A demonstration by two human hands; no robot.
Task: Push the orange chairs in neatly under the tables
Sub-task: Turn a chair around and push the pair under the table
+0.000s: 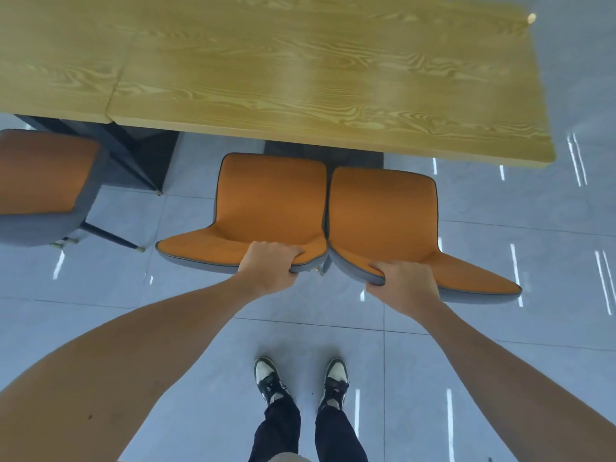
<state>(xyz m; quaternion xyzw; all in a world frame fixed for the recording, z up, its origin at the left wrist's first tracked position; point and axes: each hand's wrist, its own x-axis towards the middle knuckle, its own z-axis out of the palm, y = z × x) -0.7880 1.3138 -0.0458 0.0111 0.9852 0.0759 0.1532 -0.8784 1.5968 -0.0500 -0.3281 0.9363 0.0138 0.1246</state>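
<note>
Orange chairs (273,208), L hand (266,266) + R hand (405,281) gripping backs.

No legible text or labels anywhere.

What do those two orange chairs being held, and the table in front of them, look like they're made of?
Left chair and right chair: matte orange padding, fabric or faux leather, with dark piping; grey backs look upholstered too. Table: yellowish wood-grain top with a soft sheen, possibly laminate, not solid wood.

Canteen: wood-grain tables (300,71), orange chairs (266,208), tiled floor (500,328).
</note>
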